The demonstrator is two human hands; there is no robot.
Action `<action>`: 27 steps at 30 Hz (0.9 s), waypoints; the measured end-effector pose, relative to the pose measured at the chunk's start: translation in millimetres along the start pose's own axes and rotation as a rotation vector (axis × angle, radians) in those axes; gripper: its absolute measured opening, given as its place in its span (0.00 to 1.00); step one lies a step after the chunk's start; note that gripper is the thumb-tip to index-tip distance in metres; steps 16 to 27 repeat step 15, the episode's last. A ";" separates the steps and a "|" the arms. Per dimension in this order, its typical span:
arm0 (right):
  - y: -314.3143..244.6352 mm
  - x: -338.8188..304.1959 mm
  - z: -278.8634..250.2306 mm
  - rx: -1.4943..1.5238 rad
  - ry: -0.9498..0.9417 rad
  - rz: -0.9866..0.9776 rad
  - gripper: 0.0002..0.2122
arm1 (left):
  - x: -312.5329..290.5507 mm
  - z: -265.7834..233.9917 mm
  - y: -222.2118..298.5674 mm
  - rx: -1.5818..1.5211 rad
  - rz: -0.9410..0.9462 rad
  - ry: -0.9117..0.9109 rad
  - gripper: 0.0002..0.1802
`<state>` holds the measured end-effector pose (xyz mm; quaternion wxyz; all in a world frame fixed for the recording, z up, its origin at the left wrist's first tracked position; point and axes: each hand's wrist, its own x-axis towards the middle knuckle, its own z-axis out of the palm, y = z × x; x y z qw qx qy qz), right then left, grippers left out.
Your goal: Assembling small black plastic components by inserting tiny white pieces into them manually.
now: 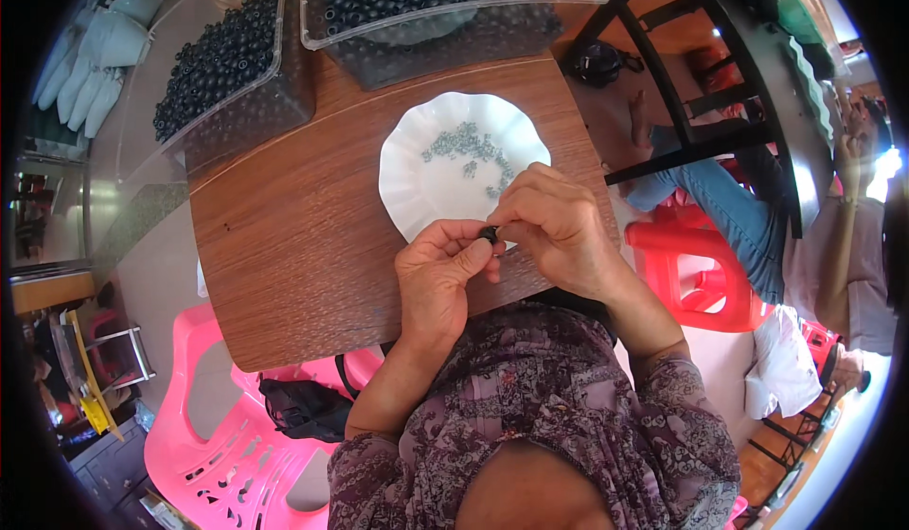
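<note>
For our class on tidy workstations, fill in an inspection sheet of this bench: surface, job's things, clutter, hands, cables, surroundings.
Surface: brown wooden table, mostly bare near its front edge.
Job's things: small black part pinched between both hands; white scalloped plate holding small grey metal pieces; two clear bins of black beads.
Clutter: nothing seen.
Hands: left hand and right hand meet over the plate's rim.
Cables: nothing seen.
Surroundings: pink plastic chair, red stool, another seated person.

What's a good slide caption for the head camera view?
Both hands pinch a small black bead beside a white scalloped plate of tiny metal parts.
</note>
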<state>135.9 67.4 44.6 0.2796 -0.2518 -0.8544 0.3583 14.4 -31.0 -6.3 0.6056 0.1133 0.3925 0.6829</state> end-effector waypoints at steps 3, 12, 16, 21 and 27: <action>2.1 -1.5 2.1 0.013 -0.003 0.013 0.09 | -0.3 1.1 0.1 0.020 0.007 0.014 0.07; 3.4 -11.4 15.8 0.028 0.138 -0.056 0.14 | 3.1 -3.7 -0.5 -0.094 -0.031 0.023 0.08; 3.5 -15.3 20.8 -0.018 0.187 -0.069 0.17 | 3.2 0.2 1.4 -0.091 -0.023 0.060 0.09; 3.5 -15.3 20.8 -0.018 0.187 -0.069 0.17 | 3.2 0.2 1.4 -0.091 -0.023 0.060 0.09; 3.5 -15.3 20.8 -0.018 0.187 -0.069 0.17 | 3.2 0.2 1.4 -0.091 -0.023 0.060 0.09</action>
